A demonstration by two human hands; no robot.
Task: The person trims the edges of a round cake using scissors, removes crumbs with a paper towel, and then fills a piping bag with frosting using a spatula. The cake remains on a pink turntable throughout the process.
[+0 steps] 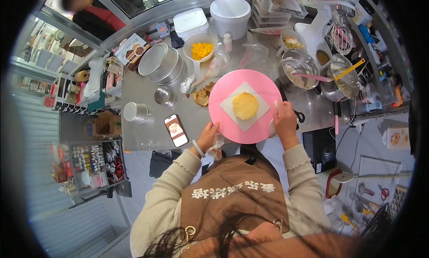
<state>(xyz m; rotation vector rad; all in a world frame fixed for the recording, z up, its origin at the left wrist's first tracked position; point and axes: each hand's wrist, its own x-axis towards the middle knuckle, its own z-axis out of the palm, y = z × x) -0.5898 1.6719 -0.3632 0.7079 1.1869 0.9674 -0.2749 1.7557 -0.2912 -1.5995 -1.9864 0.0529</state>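
A round yellow sponge cake layer [245, 106] lies on a square white board [229, 108], which is turned cornerwise on a pink cake turntable [244, 77]. My left hand [209, 136] grips the turntable's near left rim, thumb on top. At the right rim, my right hand [285, 119] has its fingers closed around a white item [272, 126]; most of it is hidden, and I cannot tell what it is. Brown cake trimmings [203, 95] sit on the steel table just left of the turntable.
Left are a phone [176, 130] showing a cake picture, a small metal cup [164, 95] and cake tins [161, 63]. Behind stand diced yellow fruit [202, 51], piping bags [218, 62] and a white bucket [230, 18]. Steel bowls [299, 69] with spatulas and a stand mixer [316, 30] occupy the right.
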